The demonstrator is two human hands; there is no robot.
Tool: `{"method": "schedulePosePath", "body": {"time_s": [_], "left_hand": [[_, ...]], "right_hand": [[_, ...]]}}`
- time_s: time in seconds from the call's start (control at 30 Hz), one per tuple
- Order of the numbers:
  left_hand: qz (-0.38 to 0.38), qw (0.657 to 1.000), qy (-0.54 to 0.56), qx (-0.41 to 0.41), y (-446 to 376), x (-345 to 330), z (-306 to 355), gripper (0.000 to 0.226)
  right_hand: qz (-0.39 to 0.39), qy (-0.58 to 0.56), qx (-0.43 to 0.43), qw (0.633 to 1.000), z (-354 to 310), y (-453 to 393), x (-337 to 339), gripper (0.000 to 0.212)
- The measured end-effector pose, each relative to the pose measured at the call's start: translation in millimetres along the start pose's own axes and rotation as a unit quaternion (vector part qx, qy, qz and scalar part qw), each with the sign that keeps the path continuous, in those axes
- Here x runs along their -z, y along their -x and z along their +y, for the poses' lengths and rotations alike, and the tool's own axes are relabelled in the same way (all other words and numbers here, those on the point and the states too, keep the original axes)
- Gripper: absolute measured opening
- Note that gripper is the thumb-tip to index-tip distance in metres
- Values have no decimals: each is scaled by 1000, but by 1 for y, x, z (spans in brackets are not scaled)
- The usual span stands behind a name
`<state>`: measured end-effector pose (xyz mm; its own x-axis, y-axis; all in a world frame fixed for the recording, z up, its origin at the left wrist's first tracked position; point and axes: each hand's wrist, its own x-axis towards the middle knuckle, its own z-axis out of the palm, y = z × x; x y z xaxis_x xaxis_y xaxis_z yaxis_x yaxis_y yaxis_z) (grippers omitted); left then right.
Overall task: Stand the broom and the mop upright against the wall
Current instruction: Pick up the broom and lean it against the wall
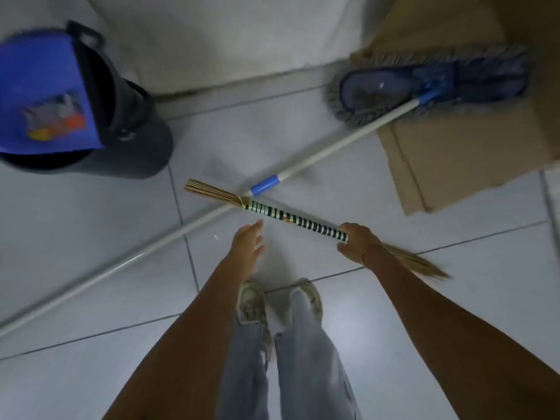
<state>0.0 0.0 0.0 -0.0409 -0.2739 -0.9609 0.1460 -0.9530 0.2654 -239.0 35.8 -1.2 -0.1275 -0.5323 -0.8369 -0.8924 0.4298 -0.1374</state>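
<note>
While the right hand (357, 242) is clamped on the broom (295, 221), its long axis crossing the floor-lying mop (318, 156) pole, the left hand (248, 242), fingers apart & empty, hovers nearer that pole.

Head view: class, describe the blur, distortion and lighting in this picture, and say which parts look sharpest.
Head view: dim, bluish light, with a soft bright patch on the floor by the shoes; wide-angle bending curves the tile lines and the mop pole; motion blur smears the bucket and the broom bristles behind the right hand; the striped handle and the open left hand look sharpest.
</note>
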Motion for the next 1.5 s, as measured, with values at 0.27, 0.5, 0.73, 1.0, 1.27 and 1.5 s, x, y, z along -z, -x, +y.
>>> {"method": "schedulePosePath", "body": {"time_s": [0.27,0.5,0.73,1.0,1.27,1.5], "left_hand": [[-7,992,126,26,-205,-14,-34,44],[-84,974,208,-25,-222,-24,-19,14],[-98,960,236,-115,-139,-43,35,25],[-68,937,253,-232,26,-100,106,38],[-117,921,164,-334,228,-159,194,41],[-208,863,60,-456,409,-204,242,38]], "right_hand": [[39,101,-10,994,42,-163,-112,52],[11,-48,5,999,30,-195,-107,36],[21,-75,5,997,15,-145,-59,26],[69,-148,10,987,-7,-23,56,31],[125,-257,28,958,-31,128,184,34],[158,-360,93,915,-48,261,286,21]]}}
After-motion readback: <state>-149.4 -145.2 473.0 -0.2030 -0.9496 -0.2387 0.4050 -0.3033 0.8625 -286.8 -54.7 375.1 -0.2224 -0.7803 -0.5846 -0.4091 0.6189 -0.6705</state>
